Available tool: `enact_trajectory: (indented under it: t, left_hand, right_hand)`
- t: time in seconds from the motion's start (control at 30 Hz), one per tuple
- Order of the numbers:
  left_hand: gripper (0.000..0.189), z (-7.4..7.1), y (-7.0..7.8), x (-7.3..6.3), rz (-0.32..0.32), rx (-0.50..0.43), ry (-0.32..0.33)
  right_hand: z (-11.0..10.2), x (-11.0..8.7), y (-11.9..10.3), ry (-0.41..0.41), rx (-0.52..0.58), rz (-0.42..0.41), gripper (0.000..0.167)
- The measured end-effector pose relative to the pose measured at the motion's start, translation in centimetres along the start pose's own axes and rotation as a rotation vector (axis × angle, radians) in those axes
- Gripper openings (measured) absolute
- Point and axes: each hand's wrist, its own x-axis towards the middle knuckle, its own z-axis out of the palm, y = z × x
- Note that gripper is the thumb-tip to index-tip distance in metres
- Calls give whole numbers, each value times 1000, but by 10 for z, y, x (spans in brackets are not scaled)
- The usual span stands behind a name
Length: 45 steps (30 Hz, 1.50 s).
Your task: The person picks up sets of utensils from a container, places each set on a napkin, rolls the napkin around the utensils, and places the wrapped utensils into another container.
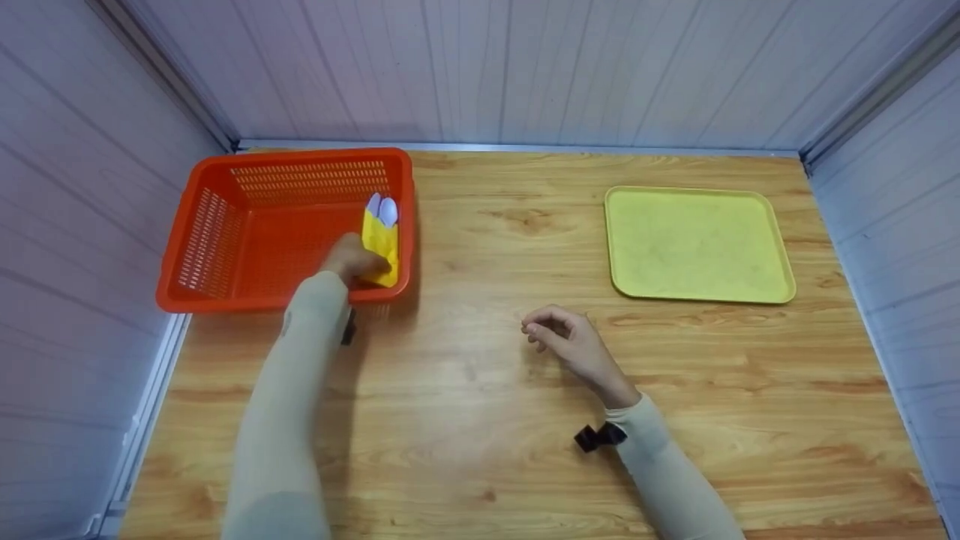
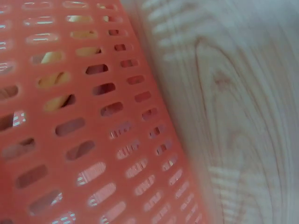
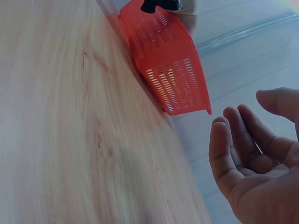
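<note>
My left hand (image 1: 352, 257) reaches over the near rim of an orange-red basket (image 1: 283, 305). It grips the lower end of a yellow pouch (image 1: 380, 238), thumb laid across it, at the basket's right wall. Two pale utensils stick out of the pouch's far end, one a spoon (image 1: 388, 211). In the left wrist view the basket's slotted wall (image 2: 93, 130) hides most of the hand, and bits of yellow show through the slots. Over the middle of the table my right hand (image 1: 566, 337) holds nothing, its fingers loosely curled, as the right wrist view confirms.
A yellow tray (image 1: 697, 244) lies flat at the right of the wooden table (image 1: 465, 420). Pale panel walls (image 1: 465, 71) close in the back and both sides. The basket stands near the back left corner.
</note>
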Motion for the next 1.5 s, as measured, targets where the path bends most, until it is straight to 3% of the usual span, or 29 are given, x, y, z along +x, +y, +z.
enact_trajectory:
  t: [0.27, 0.47, 0.57, 0.77, 0.87, 1.17, 1.33, 1.5]
  left_hand:
    - [78, 1, -3, 1, -1, 79, 23]
    - [95, 7, -2, -1, 135, 238, 181]
    - [90, 10, 1, -1, 171, 314, 221]
    - [70, 7, 5, 1, 89, 291, 64]
    - [68, 5, 7, 1, 48, 257, 16]
    - [68, 4, 7, -5, 39, 283, -4]
    - [65, 6, 9, -16, 39, 318, -2]
    - [62, 4, 13, -32, 65, 356, 17]
  right_hand:
    - [5, -8, -23, 4, 3, 2, 21]
    - [5, -9, -21, 6, 24, 3, 20]
    - [4, -9, -20, 5, 27, -2, 18]
    - [5, -10, -18, 3, 19, -19, 15]
    - [6, -10, -17, 6, 23, -13, 15]
    - [7, -10, -18, -5, 31, 9, 20]
    - [3, -9, -16, 5, 31, 17, 20]
    - [-4, -5, 3, 10, 37, 8, 22]
